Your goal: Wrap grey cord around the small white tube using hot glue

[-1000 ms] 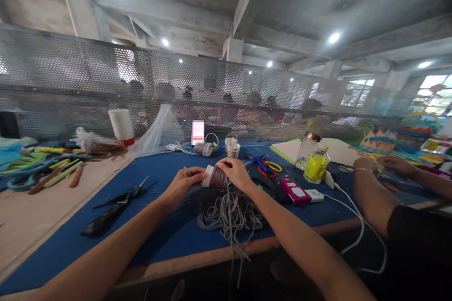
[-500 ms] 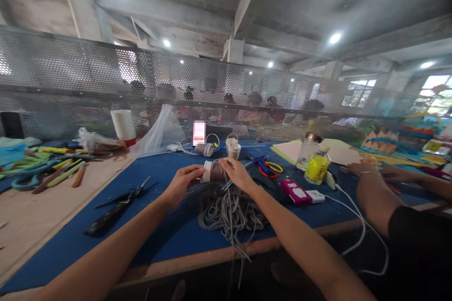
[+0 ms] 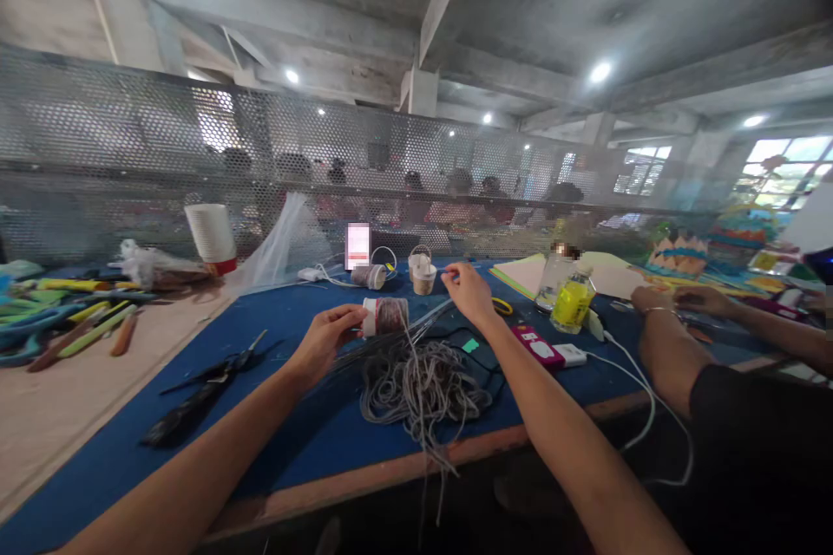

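My left hand (image 3: 329,338) pinches the white rim of a paper cup (image 3: 370,317), which lies on its side with grey-brown cord (image 3: 394,316) wound around its body. A strand runs from the cup down to a loose heap of grey cord (image 3: 423,395) on the blue mat. To the right of the cup, my right hand (image 3: 474,293) is raised over the mat with bent fingers apart and nothing visible in them. It covers the spot of the blue glue gun. A yellow scissor handle (image 3: 502,306) shows beside it.
A cord-wrapped cup (image 3: 370,276), a small basket-like cup (image 3: 423,276) and a lit phone (image 3: 357,245) stand behind. Pliers (image 3: 208,381) lie left, near stacked cups (image 3: 212,236). A yellow bottle (image 3: 573,302) and magenta box (image 3: 537,347) are right, beside a co-worker's arm (image 3: 673,347).
My right hand has let go of the wrapped cup and moved up and right, over the glue gun. My left hand still holds the cup. The view has shifted slightly.
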A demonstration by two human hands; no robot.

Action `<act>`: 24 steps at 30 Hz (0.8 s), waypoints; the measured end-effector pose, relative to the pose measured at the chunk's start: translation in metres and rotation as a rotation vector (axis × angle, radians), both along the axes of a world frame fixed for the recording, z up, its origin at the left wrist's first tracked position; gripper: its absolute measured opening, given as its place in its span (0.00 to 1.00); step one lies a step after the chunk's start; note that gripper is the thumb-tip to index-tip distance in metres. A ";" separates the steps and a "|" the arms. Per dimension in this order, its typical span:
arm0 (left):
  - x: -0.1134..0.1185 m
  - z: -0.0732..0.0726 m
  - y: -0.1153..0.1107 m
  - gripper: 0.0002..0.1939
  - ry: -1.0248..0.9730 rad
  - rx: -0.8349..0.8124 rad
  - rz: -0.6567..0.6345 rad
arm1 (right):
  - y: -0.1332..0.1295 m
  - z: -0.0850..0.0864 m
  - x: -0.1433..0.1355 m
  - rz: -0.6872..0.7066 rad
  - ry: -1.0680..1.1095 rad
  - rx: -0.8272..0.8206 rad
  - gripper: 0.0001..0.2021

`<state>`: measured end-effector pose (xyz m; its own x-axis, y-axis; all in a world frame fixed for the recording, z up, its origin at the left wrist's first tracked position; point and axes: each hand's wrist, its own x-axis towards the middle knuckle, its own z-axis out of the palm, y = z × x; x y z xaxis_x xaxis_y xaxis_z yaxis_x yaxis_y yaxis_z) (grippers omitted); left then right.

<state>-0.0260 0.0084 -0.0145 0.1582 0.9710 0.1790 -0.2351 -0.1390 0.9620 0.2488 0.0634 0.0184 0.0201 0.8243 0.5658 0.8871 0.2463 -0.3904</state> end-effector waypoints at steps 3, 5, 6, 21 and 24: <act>-0.001 -0.002 0.002 0.11 -0.025 -0.011 -0.011 | 0.005 -0.003 0.030 -0.257 -0.235 -0.141 0.17; -0.001 -0.003 0.002 0.11 -0.041 -0.016 -0.016 | 0.006 -0.012 0.042 -0.309 -0.260 -0.195 0.20; -0.001 -0.003 0.002 0.11 -0.046 -0.018 -0.021 | 0.006 -0.018 0.046 -0.330 -0.272 -0.220 0.22; 0.001 0.000 -0.001 0.10 -0.105 -0.048 -0.062 | 0.025 -0.052 0.055 -0.366 -0.310 -0.282 0.17; 0.000 -0.001 -0.001 0.11 -0.135 -0.066 -0.061 | 0.023 -0.050 0.055 -0.375 -0.265 -0.231 0.16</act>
